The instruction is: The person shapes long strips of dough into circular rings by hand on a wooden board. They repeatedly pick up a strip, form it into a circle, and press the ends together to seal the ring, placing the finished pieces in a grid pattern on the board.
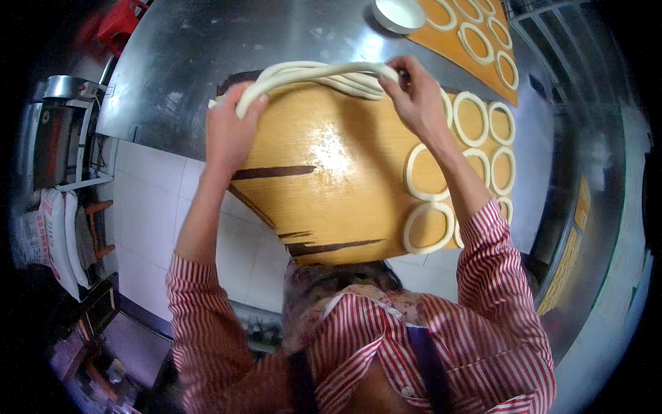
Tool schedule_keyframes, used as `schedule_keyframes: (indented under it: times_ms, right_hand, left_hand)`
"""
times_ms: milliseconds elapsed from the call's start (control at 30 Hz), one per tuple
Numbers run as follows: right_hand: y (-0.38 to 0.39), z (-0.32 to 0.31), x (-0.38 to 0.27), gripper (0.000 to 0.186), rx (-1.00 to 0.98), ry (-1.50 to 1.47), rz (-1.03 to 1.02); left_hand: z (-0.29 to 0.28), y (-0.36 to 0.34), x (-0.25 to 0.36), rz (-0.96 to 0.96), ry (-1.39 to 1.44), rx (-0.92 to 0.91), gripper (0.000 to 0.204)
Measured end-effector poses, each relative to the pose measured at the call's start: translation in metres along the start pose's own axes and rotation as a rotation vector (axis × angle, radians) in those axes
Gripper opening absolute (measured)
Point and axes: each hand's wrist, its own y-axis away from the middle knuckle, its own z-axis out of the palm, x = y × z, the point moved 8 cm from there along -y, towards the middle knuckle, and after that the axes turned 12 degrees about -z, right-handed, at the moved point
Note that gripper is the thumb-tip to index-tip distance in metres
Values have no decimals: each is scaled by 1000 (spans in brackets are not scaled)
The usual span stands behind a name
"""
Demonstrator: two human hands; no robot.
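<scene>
A long, pale dough rope (324, 72) arches between my two hands over the far edge of a wooden board (345, 200). My left hand (233, 131) is closed around its left part, the thumb pressed on the near side. At the other end, my right hand (419, 103) pinches the rope between thumb and fingers. Several more dough strands (360, 85) lie bundled beneath and behind it. Dough rings (425, 228) sit in rows on the board's right side, partly covered by my right forearm.
The board rests on a metal table (186, 69). Toward the far right stand a white bowl (400, 15) and a second board (458, 52) bearing more rings. A metal pot (62, 87) and white sacks (61, 241) are at the left. A red object (118, 26) is beyond.
</scene>
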Motion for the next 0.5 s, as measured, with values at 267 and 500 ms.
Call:
schedule_keyframes:
  times_ms: [267,500]
  right_hand:
    - [247,38,46,40,-315,79,345]
    - [269,30,44,31,-63,-116,435]
  left_hand:
    - [84,196,-106,-69,-154,-99,39]
    - [100,236,-87,-460,91,-110,46]
